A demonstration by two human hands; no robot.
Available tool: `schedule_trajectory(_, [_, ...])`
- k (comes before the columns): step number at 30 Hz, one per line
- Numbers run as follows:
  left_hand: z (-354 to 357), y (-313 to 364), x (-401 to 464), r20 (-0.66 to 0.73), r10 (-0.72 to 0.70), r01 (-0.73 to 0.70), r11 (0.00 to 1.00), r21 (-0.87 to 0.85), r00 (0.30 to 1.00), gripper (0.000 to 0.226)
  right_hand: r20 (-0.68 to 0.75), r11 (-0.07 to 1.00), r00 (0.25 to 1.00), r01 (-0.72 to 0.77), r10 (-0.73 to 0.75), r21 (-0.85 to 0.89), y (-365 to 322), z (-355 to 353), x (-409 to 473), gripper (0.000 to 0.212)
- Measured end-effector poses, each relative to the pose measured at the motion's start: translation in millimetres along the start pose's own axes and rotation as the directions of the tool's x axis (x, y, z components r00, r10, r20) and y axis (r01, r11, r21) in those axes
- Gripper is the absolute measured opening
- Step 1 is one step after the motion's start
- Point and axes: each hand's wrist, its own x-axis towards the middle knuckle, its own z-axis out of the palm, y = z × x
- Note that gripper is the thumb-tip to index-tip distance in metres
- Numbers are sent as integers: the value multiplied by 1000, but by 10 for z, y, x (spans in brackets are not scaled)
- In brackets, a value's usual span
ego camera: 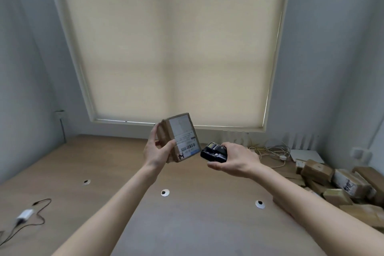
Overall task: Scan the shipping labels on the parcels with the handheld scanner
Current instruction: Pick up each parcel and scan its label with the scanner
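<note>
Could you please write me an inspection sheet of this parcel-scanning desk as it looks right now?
Surface: wooden desk with three round grommet holes.
Job's things: cardboard parcel held up, barcode label facing the black handheld scanner; pile of parcels at the right edge.
Clutter: white flat box at back right.
Hands: left hand grips the parcel; right hand holds the scanner.
Cables: black cable with white adapter at left; pale cable tangle at back.
Surroundings: lowered cream roller blind, grey walls.
</note>
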Motion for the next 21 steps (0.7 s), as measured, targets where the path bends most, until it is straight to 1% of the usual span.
schedule_trajectory(3, [-265,-2,13,-64,76,-69,992,107,995,75,19,998,1000,4,-3,-56,-227,97,-61,69])
schedule_trajectory(7, [-488,-8,25,-98,100,-83,982,168,990,78,16,997,1000,11,-9,-75,-452,174,-128,63])
schedule_trajectory(10, [-583,-9,15,-121,120,-95,976,197,985,78,28,996,999,26,-24,-80,-574,186,-153,62])
schedule_trajectory(14, [-663,-1,23,-146,109,-75,973,219,983,77,64,993,997,46,-39,-105,-666,165,-166,63])
schedule_trajectory(21, [-708,17,34,-186,113,-68,971,231,976,77,101,995,994,54,-45,-89,-732,149,-151,65])
